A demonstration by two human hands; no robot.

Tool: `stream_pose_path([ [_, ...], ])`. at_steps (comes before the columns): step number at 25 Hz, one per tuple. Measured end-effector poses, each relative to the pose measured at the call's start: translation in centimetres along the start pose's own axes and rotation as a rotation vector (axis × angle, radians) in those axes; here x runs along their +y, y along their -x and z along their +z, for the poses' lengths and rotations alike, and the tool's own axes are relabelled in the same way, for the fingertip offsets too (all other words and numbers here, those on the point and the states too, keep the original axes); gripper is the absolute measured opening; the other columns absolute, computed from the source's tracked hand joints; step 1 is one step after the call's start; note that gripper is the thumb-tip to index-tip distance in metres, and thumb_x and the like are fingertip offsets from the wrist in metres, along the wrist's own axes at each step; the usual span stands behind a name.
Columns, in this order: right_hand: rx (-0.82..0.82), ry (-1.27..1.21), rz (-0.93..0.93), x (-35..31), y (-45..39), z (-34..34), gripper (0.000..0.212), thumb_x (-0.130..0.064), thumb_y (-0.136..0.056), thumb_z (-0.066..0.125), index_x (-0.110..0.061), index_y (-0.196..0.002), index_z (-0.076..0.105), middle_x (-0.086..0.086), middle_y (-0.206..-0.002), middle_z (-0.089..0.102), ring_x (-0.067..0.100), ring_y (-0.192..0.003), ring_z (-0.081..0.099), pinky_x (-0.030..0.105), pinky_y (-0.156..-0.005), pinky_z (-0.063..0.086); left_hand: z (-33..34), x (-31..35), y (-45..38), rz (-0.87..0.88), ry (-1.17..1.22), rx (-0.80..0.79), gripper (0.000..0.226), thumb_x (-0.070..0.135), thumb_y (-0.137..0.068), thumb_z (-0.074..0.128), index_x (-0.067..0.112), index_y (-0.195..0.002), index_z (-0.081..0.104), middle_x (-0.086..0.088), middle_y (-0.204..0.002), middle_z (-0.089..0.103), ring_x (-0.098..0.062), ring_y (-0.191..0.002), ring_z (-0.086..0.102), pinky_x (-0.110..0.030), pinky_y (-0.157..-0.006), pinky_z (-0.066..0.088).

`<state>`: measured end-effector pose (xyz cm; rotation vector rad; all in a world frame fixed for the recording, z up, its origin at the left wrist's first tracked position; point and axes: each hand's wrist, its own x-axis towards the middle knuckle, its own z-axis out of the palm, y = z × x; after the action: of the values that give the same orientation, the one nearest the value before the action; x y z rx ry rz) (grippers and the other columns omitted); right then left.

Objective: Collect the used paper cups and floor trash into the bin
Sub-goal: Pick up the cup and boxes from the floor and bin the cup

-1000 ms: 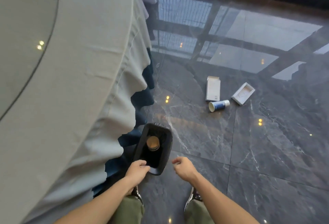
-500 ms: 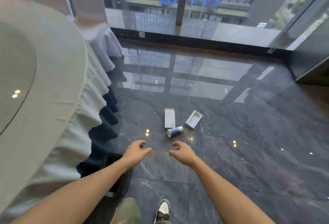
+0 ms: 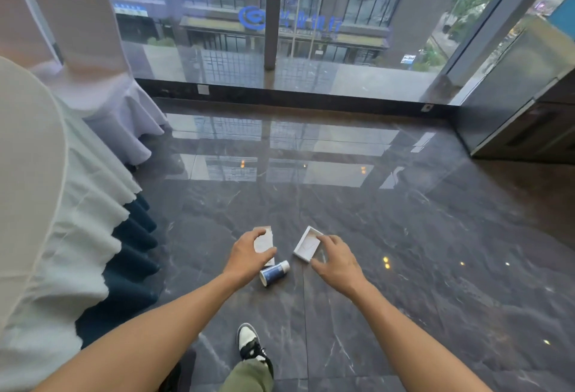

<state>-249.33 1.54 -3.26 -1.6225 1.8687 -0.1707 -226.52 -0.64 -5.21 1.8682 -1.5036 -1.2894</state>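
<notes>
A blue and white paper cup lies on its side on the dark marble floor. Behind it lie a flat white box and an open white box tray. My left hand hovers over the flat box with fingers apart, hiding part of it. My right hand is spread just right of the tray, fingers near its edge, holding nothing. A dark sliver at the bottom edge may be the black bin.
A round table with a pale cloth and dark blue skirt fills the left. Covered chairs stand behind it. A glass wall closes the far side, a cabinet stands at the right. My shoe is below the cup.
I have stepped away from the bin toward the floor trash. Both hands have reached forward and now hover over the white box and the tray.
</notes>
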Motion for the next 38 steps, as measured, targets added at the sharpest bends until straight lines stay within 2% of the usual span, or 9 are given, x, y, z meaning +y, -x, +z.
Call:
stream_pose_path([
  [7, -0.063, 0.050, 0.019, 2.0, -9.2, -1.5, 0.070, -0.032, -0.088, 0.070, -0.022, -0.151, 0.040, 0.008, -0.153, 0.040, 0.032, -0.140, 0.042, 0.042, -0.107, 0.043, 1.7, 0.2, -8.6, -0.093, -0.034, -0.065, 0.075, 0.024, -0.082, 0.086, 0.013, -0.149, 0.053, -0.007, -0.147, 0.058, -0.025, -0.133, 0.055, -0.037, -0.113, 0.043],
  [10, -0.140, 0.073, 0.007, 3.8, -14.4, -0.4, 0.069, -0.031, -0.087, 0.071, -0.018, -0.148, 0.041, 0.008, -0.140, 0.047, 0.032, -0.129, 0.049, 0.045, -0.103, 0.047, 2.9, -1.4, -12.2, -0.148, -0.030, -0.077, 0.080, 0.024, -0.079, 0.089, 0.013, -0.150, 0.052, -0.009, -0.147, 0.058, -0.025, -0.133, 0.056, -0.029, -0.106, 0.043],
  [13, -0.185, 0.125, -0.044, 6.6, -20.2, 2.7, 0.077, -0.034, -0.087, 0.072, -0.017, -0.153, 0.038, 0.010, -0.147, 0.044, 0.031, -0.135, 0.044, 0.046, -0.107, 0.044, 5.3, -4.4, -16.1, -0.172, -0.043, -0.017, 0.085, 0.024, -0.074, 0.092, 0.016, -0.149, 0.053, -0.006, -0.145, 0.058, -0.021, -0.134, 0.054, -0.018, -0.097, 0.033],
  [17, -0.217, 0.230, -0.109, 11.3, -28.3, 10.3, 0.085, -0.043, -0.087, 0.071, -0.019, -0.158, 0.032, 0.012, -0.163, 0.031, 0.033, -0.151, 0.028, 0.046, -0.118, 0.035, 10.8, -10.9, -22.1, -0.199, -0.114, -0.020, 0.101, 0.035, -0.074, 0.093, 0.019, -0.159, 0.040, -0.006, -0.160, 0.045, -0.027, -0.147, 0.041, -0.030, -0.111, 0.033],
  [20, -0.263, 0.244, -0.107, 15.0, -33.0, 17.7, 0.091, -0.043, -0.088, 0.072, -0.017, -0.161, 0.025, 0.018, -0.166, 0.022, 0.035, -0.154, 0.020, 0.049, -0.121, 0.029, 15.4, -16.9, -26.2, -0.225, -0.218, -0.142, 0.118, 0.046, -0.074, 0.092, 0.028, -0.166, 0.021, -0.007, -0.174, 0.018, -0.029, -0.161, 0.015, -0.043, -0.127, 0.020],
  [23, -0.315, 0.275, -0.105, 18.9, -36.5, 26.1, 0.094, -0.044, -0.088, 0.073, -0.016, -0.162, 0.022, 0.019, -0.168, 0.016, 0.035, -0.156, 0.014, 0.052, -0.121, 0.028, 19.8, -23.9, -29.5, -0.288, -0.242, -0.207, 0.126, 0.049, -0.074, 0.091, 0.033, -0.168, 0.008, -0.004, -0.177, 0.002, -0.026, -0.163, -0.001, -0.053, -0.129, 0.014],
  [29, -0.397, 0.393, -0.143, 25.4, -42.0, 39.6, 0.091, -0.044, -0.090, 0.069, -0.028, -0.164, 0.019, 0.014, -0.171, 0.010, 0.036, -0.158, 0.008, 0.051, -0.124, 0.022, 26.5, -36.6, -35.9, -0.322, -0.229, -0.246, 0.124, 0.041, -0.076, 0.090, 0.038, -0.167, 0.006, -0.004, -0.177, 0.000, -0.028, -0.163, -0.002, -0.051, -0.129, 0.013],
  [34, -0.529, 0.434, -0.135, 30.0, -45.9, 48.2, 0.089, -0.030, -0.092, 0.069, -0.027, -0.164, 0.016, 0.004, -0.172, 0.017, 0.035, -0.157, 0.012, 0.054, -0.122, 0.028, 32.5, -44.8, -40.9, -0.327, -0.235, -0.233, 0.114, 0.029, -0.077, 0.089, 0.023, -0.166, 0.019, -0.003, -0.175, 0.015, -0.021, -0.160, 0.019, -0.046, -0.127, 0.024],
  [38, -0.549, 0.598, -0.251, 33.1, -47.1, 53.5, 0.088, -0.023, -0.091, 0.070, -0.022, -0.162, 0.019, 0.003, -0.169, 0.020, 0.037, -0.156, 0.013, 0.051, -0.120, 0.030, 36.4, -49.9, -43.2, -0.304, -0.424, -0.352, 0.108, 0.038, -0.075, 0.088, 0.024, -0.163, 0.028, -0.001, -0.167, 0.031, -0.022, -0.154, 0.031, -0.046, -0.119, 0.034],
])
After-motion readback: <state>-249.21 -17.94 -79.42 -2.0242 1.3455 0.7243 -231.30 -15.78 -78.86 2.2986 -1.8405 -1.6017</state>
